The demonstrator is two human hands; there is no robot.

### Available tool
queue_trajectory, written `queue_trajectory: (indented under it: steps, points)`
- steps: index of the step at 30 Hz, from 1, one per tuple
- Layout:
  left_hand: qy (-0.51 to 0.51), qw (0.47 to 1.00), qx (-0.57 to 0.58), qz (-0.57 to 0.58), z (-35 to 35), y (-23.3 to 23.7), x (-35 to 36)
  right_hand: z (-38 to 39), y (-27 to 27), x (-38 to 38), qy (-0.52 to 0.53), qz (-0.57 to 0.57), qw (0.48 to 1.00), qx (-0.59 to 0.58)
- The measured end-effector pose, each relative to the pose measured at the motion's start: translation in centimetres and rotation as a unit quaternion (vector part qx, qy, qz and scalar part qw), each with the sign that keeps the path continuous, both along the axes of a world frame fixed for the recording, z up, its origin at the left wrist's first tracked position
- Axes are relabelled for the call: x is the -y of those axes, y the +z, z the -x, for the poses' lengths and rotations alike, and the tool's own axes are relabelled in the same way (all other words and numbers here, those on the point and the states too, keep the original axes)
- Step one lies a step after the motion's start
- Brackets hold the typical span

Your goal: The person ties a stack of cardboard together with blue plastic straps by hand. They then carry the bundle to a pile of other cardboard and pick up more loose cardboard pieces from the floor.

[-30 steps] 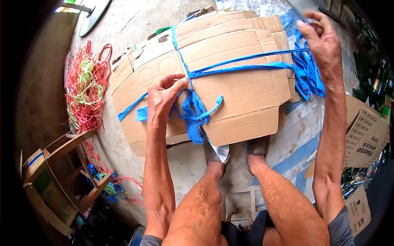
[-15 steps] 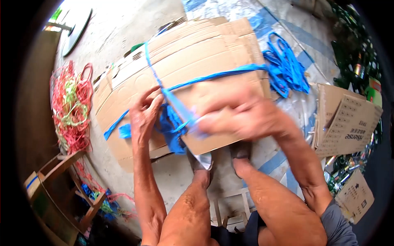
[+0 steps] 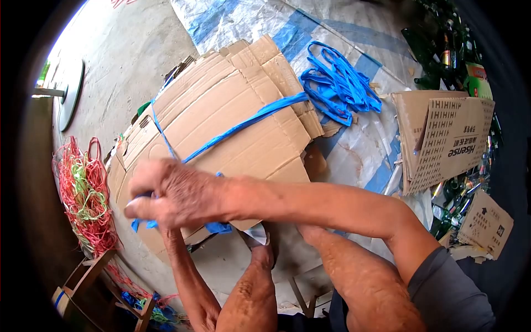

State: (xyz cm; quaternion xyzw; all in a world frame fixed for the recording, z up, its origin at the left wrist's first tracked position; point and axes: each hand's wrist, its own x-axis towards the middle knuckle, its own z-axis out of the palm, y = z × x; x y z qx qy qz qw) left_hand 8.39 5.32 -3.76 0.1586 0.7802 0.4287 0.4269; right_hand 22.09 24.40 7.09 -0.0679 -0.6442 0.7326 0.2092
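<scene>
A stack of flattened cardboard [image 3: 238, 105] lies before my feet, with a blue plastic strap [image 3: 243, 128] across its top and a thinner blue strand toward its left edge. My right hand [image 3: 174, 193] reaches across to the stack's left part, its fingers curled round something blue, mostly hidden. Behind it is my left hand; only its wrist and forearm show, so its fingers cannot be seen. Blue strap ends stick out beside and below the hands. A loose blue strap bundle [image 3: 340, 83] rests at the stack's far right corner.
Tangled red and green twine [image 3: 86, 193] lies at left, above a wooden stool [image 3: 91, 276]. A round-based stand [image 3: 72, 94] is at upper left. Folded Hisense cardboard [image 3: 456, 138] and green bottles [image 3: 437, 55] are at right. A blue-and-white tarp [image 3: 365, 144] covers part of the floor.
My right hand has moved left across the stack, over my left hand, which it now hides. The view has shifted, and the strap crossing appears lower and further left.
</scene>
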Motion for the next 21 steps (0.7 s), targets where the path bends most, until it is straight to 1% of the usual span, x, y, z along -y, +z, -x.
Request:
queue_trajectory:
  steps: [1,2,3,4,5,6,7,8,9,11,14,17,18,21]
  points:
    - [0.005,1.0,-0.007,-0.001,-0.1,-0.6,-0.7,-0.6,-1.5,-1.1,-0.079,-0.1,0.991,-0.029]
    - [0.021,0.999,-0.022,-0.03,-0.6,-0.8,-1.4,-2.0,-2.2,-2.8,-0.122,-0.17,0.978,0.012]
    - [0.035,0.997,-0.036,-0.059,-1.2,-1.2,-2.3,-3.5,-3.6,-4.7,-0.194,-0.277,0.941,0.013]
    - [0.059,0.988,-0.068,-0.121,-2.0,-0.9,-3.4,-5.2,-5.0,-6.1,-0.247,-0.342,0.902,0.088]
    - [0.061,0.989,-0.058,-0.123,-2.0,-0.7,-3.6,-7.5,-4.4,-7.4,-0.313,-0.319,0.882,0.147]
    - [0.062,0.989,-0.046,-0.124,-2.0,-0.4,-3.6,-9.8,-5.3,-9.1,-0.333,-0.388,0.841,0.18]
    - [0.061,0.99,-0.035,-0.124,-2.1,0.1,-3.9,-12.0,-6.5,-10.3,-0.371,-0.414,0.801,0.221]
    - [0.105,0.985,-0.032,-0.131,-2.6,0.6,-4.4,-13.9,-7.9,-11.0,-0.392,-0.375,0.791,0.282]
    - [0.095,0.986,-0.028,-0.133,-2.4,0.6,-4.2,-15.9,-10.4,-11.7,-0.375,-0.316,0.794,0.359]
    - [0.073,0.987,-0.019,-0.139,-1.8,0.3,-3.7,-18.1,-12.4,-12.3,-0.299,-0.203,0.817,0.45]
    - [0.121,0.978,0.037,-0.165,-1.4,-0.1,-3.5,-18.5,-15.1,-13.2,-0.245,-0.071,0.879,0.404]
    - [0.146,0.978,0.008,-0.151,-1.8,0.1,-3.8,-17.6,-11.9,-13.4,-0.195,-0.069,0.901,0.381]
    - [0.147,0.977,0.009,-0.157,-1.8,0.1,-3.9,-17.7,-12.1,-13.9,-0.17,-0.064,0.904,0.387]
    - [0.146,0.975,0.013,-0.167,-1.9,0.2,-3.7,-17.8,-13.3,-14.8,-0.147,-0.083,0.884,0.435]
